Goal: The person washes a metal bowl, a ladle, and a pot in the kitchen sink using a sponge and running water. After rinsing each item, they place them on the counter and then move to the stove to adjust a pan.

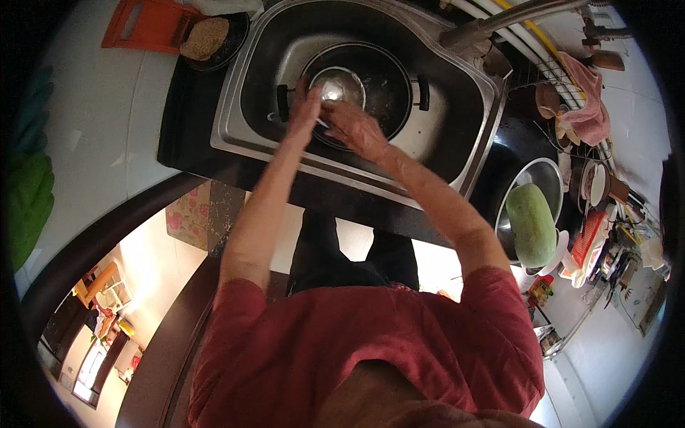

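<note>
A shiny metal bowl sits inside a wide dark pot with black side handles, in the steel sink. My left hand is at the bowl's left edge, its fingers pointing up and blurred. My right hand is just below the bowl with fingers curled, close beside my left. A small pale strip shows between my hands; I cannot make out what it is or exactly what the fingers grip.
The faucet reaches in from upper right. At upper left are an orange board-like object and a grainy heap in a dark dish. Right of the sink, a long green melon rests in a steel basin, near racks of utensils.
</note>
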`<state>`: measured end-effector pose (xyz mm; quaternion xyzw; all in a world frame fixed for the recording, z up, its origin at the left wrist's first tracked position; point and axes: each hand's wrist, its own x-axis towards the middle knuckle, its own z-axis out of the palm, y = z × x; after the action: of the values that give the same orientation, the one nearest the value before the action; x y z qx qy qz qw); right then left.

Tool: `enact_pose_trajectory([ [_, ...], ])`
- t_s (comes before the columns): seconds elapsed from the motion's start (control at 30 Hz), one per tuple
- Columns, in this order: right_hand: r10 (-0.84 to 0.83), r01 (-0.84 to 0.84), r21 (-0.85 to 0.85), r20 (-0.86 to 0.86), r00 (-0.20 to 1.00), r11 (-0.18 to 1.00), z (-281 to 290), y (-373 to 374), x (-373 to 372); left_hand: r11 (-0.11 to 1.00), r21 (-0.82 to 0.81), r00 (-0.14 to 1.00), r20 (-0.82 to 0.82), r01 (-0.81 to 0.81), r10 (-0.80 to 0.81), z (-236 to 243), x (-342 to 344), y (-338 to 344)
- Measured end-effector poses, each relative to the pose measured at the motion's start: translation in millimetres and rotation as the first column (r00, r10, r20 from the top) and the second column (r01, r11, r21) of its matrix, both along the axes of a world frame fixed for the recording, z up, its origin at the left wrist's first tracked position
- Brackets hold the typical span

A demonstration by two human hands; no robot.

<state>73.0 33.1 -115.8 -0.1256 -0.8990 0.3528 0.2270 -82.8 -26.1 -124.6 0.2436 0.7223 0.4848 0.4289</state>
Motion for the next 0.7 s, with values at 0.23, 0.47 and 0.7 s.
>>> enact_pose_trajectory([
  [0.23, -0.159, 0.183, -0.177, 0.144, 0.977, 0.967, 11, -7, -17, 0.977, 0.021, 0.971, 0.112, -0.214, 0.210, -21, 19, -2],
  [0.47, 0.084, 0.009, -0.256, 0.349, 0.933, 0.967, 30, 37, -3, 0.977, -0.195, 0.783, 0.593, -0.086, 0.187, 12, -2, -12],
  [0.7, -0.286, 0.227, -0.966, 0.254, 0.924, -0.122, 1, 67, -12, 0.907, 0.018, 0.463, 0.864, -0.421, 0.197, 14, 20, -30],
])
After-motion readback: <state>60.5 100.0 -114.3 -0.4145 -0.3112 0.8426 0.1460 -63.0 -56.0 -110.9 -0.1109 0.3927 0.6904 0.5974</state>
